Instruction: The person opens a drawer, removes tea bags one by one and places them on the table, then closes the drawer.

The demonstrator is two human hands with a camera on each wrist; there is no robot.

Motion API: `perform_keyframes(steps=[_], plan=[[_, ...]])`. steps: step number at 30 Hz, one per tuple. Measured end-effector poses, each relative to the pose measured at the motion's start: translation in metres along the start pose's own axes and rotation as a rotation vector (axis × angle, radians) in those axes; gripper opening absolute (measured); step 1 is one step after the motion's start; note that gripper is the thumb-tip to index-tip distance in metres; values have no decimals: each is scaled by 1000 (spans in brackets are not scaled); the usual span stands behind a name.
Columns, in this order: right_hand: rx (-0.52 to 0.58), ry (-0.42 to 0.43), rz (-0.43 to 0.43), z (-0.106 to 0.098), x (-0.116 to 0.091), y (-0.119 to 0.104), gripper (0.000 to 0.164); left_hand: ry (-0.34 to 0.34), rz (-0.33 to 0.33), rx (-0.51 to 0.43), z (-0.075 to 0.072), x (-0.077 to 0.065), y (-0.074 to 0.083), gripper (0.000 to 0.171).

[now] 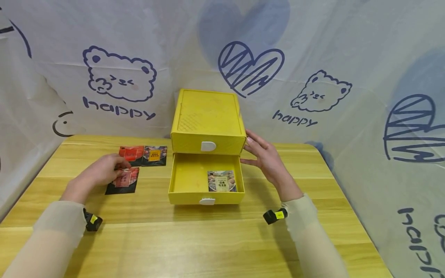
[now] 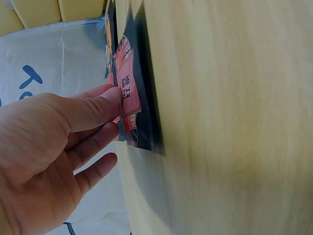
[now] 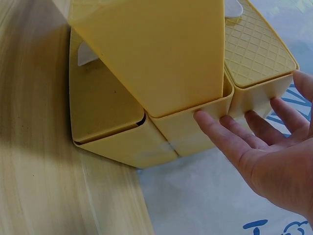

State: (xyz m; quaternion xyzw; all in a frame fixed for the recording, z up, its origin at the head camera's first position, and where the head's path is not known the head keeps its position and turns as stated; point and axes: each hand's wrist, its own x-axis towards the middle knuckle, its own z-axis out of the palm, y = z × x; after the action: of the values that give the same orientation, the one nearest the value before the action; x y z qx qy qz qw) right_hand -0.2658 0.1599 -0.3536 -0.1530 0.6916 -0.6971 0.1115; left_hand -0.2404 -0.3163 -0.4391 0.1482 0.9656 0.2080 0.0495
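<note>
My left hand (image 1: pixel 99 170) pinches a black tea sachet with a pink label (image 2: pixel 131 90) by its edge, thumb in front, low over the table at left. Just behind it lie a red tea sachet (image 1: pixel 131 153) and a dark one with an orange label (image 1: pixel 155 155), side by side. A yellow drawer unit (image 1: pixel 210 110) stands at the middle, with a drawer (image 1: pixel 189 173) pulled out below the top one. Inside that drawer, towards the right, lies a tea sachet with a pale label (image 1: pixel 221 181). Fingers extended, my right hand (image 1: pixel 270 160) rests against the unit's right side.
The unit's top drawer is closed and has a white pull (image 1: pixel 208 146). In the right wrist view, a lower closed drawer (image 3: pixel 105 103) sits beneath the pulled-out one. A white printed cloth (image 1: pixel 187 46) hangs behind the wooden table (image 1: pixel 208 243).
</note>
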Motion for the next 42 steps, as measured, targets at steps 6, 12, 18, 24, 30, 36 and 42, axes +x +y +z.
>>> perform_keyframes(steps=[6, 12, 18, 24, 30, 36, 42], plan=[[1, 5, 3, 0, 0, 0, 48, 5, -11, -8, 0, 1, -2, 19], [3, 3, 5, -1, 0, 1, 48, 26, -35, 5, -3, 1, 2, 17], [9, 2, 9, -3, 0, 1, 50, 112, -70, -21, -11, -3, 17, 17], [11, 1, -1, -2, 1, 0, 50, 248, -56, -86, -22, -10, 40, 36], [15, -7, -4, -1, 1, 1, 50, 401, 24, -118, -30, -13, 64, 33], [18, -7, -9, -2, 1, 2, 49, 541, 112, -218, -38, -14, 89, 31], [15, -6, -7, -1, 0, 2, 49, 688, 238, -325, -41, -15, 117, 29]])
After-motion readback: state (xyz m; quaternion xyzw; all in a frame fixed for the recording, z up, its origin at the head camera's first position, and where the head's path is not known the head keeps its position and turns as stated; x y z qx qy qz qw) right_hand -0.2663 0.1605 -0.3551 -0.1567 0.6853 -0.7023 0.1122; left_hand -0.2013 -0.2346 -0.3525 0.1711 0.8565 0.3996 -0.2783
